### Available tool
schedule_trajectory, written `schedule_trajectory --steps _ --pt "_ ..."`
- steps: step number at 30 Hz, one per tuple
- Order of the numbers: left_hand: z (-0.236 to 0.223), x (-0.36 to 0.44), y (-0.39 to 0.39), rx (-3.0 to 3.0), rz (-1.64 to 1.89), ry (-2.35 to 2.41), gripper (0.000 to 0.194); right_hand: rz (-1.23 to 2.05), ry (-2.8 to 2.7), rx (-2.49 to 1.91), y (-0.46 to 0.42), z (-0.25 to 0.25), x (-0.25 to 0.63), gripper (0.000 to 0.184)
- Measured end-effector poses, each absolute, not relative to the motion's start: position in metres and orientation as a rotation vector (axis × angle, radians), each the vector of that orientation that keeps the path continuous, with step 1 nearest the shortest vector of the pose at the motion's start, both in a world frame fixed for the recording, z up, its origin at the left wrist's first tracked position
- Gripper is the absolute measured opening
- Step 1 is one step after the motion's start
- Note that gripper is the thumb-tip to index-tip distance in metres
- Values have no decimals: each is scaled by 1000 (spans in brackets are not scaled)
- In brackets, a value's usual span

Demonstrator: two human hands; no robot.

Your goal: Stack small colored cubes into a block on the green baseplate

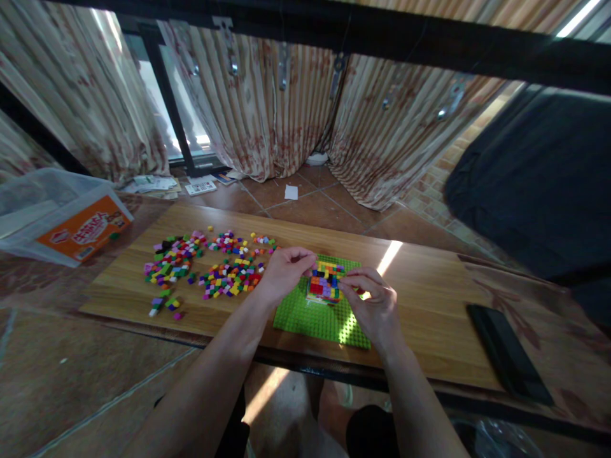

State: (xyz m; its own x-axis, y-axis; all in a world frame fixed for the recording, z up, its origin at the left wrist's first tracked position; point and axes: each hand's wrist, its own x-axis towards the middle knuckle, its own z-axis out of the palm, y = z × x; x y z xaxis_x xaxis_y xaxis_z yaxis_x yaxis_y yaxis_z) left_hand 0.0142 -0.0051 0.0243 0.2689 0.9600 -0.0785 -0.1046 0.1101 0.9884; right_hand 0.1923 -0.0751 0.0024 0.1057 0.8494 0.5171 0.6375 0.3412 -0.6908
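A small block build of multicoloured toy bricks (324,287) sits on the green studded baseplate (305,318). Red, purple, yellow, black and orange pieces show on its top. At its upper left corner is my left hand (285,272), thumb and forefinger pinched together; anything between the tips is too small to make out. My right hand (375,302) is at the right side of the build, its fingertips closed against or just beside the edge. Whether a brick is held there cannot be seen.
Loose coloured bricks (231,278) lie in several piles on the wooden board (415,299) to the left. A clear plastic bin (71,216) with an orange label stands at far left. On the right rests a black flat object (508,353). Curtains (286,114) hang behind.
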Motion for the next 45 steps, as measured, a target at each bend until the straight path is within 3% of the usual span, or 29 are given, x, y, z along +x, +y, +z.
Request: schedule_trajectory --steps 13,24,31,38,45 --pt "21 18 -5 1182 1002 972 16 57 -1778 -1428 -80 4 191 16" --pt "29 17 -8 1198 1103 880 20 243 -1498 -1398 -85 8 185 16" --pt "35 20 -16 1216 978 725 25 412 -1448 -1303 -85 17 174 18" --pt "38 25 -24 1288 846 629 27 415 -1430 -1265 -85 18 161 13" --pt "37 23 -20 1342 942 721 26 431 -1323 -1235 -85 19 171 11"
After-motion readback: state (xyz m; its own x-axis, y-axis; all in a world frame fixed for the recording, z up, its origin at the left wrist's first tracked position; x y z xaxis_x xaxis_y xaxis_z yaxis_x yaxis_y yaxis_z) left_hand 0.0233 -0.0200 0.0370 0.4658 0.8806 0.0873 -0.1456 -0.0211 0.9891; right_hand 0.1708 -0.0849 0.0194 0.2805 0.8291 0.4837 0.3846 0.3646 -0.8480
